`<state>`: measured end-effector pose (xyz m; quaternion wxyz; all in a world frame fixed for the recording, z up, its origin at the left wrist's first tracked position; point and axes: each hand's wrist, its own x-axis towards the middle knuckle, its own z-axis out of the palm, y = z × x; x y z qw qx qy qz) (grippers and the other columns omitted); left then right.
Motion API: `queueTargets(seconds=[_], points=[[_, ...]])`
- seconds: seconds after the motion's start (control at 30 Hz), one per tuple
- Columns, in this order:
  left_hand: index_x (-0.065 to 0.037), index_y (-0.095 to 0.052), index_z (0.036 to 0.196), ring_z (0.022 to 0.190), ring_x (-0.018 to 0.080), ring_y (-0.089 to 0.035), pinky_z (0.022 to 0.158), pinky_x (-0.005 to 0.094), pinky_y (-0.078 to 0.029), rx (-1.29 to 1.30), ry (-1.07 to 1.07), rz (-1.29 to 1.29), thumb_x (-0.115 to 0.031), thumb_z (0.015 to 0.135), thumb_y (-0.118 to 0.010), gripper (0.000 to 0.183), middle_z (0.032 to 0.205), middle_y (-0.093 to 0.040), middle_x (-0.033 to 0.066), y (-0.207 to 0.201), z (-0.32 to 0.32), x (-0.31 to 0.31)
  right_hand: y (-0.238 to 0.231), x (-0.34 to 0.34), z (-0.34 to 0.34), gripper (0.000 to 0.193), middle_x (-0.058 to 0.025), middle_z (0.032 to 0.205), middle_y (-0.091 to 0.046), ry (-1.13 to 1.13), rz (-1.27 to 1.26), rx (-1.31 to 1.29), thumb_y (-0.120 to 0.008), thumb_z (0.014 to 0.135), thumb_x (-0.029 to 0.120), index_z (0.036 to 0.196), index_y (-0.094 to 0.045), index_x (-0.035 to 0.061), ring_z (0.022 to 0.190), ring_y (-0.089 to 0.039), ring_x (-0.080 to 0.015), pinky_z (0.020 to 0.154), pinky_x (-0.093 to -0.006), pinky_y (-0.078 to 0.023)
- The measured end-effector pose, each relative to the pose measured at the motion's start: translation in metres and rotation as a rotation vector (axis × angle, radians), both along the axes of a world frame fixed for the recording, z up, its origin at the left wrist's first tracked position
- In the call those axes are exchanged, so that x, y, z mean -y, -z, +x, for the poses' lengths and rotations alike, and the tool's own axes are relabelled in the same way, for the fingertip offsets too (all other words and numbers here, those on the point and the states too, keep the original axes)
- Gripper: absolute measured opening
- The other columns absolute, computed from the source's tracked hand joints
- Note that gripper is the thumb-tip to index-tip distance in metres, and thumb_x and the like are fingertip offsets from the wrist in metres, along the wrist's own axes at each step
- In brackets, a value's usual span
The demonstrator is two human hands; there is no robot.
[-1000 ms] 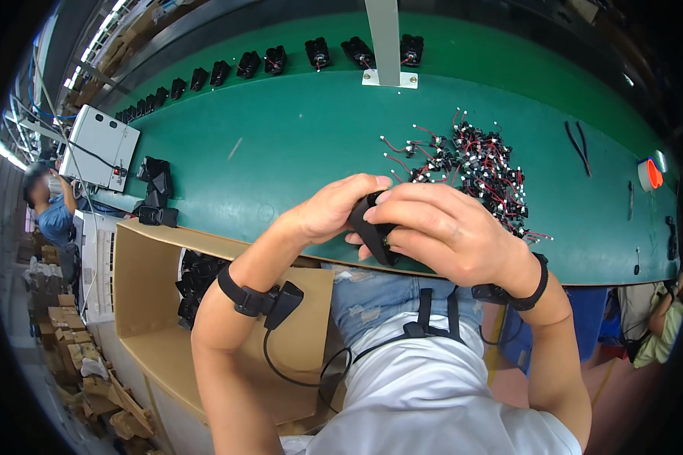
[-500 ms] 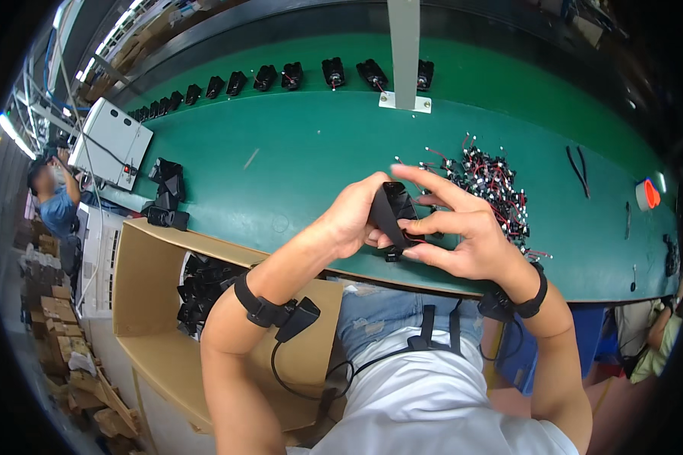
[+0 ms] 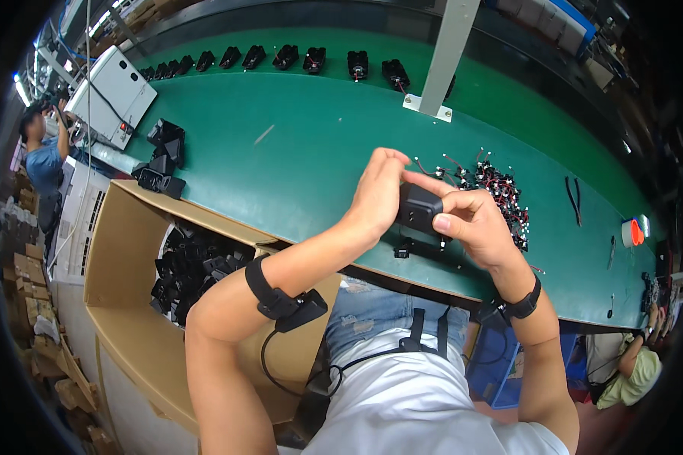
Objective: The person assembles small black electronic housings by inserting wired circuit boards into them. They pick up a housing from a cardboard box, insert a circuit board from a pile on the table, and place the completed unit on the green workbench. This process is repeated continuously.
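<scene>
Above the front edge of the bench I hold a black plastic housing [image 3: 420, 208], a boxy part with rounded corners and small metal contacts on the face towards me. My left hand [image 3: 378, 193] presses along its left side, its fingers partly hidden behind the part. My right hand [image 3: 474, 224] grips the right side, thumb on the near corner and forefinger bent over the top. A small black piece [image 3: 402, 252] lies on the bench just below the housing. Right of my hands spreads a pile of small connectors with red and black wires [image 3: 501, 189].
Several black housings with wires [image 3: 315, 60] line the bench's far side. A metal post [image 3: 444, 61] rises beyond my hands. Black parts [image 3: 165, 155] sit at left, above a cardboard box [image 3: 121, 265] of similar pieces. Pliers [image 3: 574, 201] and an orange-and-white container [image 3: 633, 232] lie right.
The housing has been turned over, from its open hollow side to its closed face. My right thumb has shifted onto its corner, and my left hand now lies flatter along its side.
</scene>
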<state>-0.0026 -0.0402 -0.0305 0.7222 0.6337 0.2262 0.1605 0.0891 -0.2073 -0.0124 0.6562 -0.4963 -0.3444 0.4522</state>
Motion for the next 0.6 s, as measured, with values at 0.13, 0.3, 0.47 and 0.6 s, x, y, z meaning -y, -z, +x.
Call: queueTargets(seconds=[0.13,0.3,0.47,0.6], points=[[-0.007,-0.056,0.111,0.095,0.0159,-0.055,0.081,0.0313,-0.046,0.18,-0.03,0.047,-0.025,0.099,-0.04,0.027,0.106,-0.06,0.0079,-0.013,0.001,-0.003,0.005,-0.001,-0.016,0.02,-0.013,0.115,-0.069,0.015,-0.012,-0.416,-0.072,0.093,0.016,0.1,-0.07,-0.0019,0.111,-0.065,-0.0202,0.107,-0.0428,-0.047],[-0.003,-0.057,0.104,0.084,0.0138,-0.058,0.079,0.0283,-0.046,0.318,0.037,0.127,-0.024,0.101,-0.038,0.028,0.092,-0.062,0.0068,-0.026,-0.007,-0.002,0.002,-0.003,-0.031,0.036,-0.0129,0.121,-0.067,-0.031,0.056,-0.571,-0.069,0.095,0.024,0.119,-0.064,-0.0024,0.116,-0.063,-0.0222,0.111,-0.0499,-0.044],[-0.001,-0.058,0.099,0.077,0.0123,-0.059,0.078,0.0271,-0.047,0.343,0.184,0.189,-0.025,0.104,-0.037,0.032,0.082,-0.061,0.0066,-0.034,-0.013,-0.003,-0.001,0.002,-0.032,0.034,-0.0124,0.122,-0.066,-0.075,0.085,-0.597,-0.072,0.093,0.021,0.117,-0.066,-0.0023,0.113,-0.064,-0.0212,0.108,-0.0469,-0.047],[0.0,-0.06,0.098,0.078,0.0132,-0.059,0.074,0.0294,-0.049,0.359,0.164,0.182,-0.024,0.105,-0.038,0.033,0.081,-0.061,0.0071,-0.025,-0.002,-0.005,0.001,0.008,-0.02,0.016,-0.0124,0.116,-0.068,0.018,-0.053,-0.34,-0.074,0.089,0.014,0.091,-0.07,-0.0012,0.099,-0.062,-0.0152,0.084,-0.0271,-0.047]])
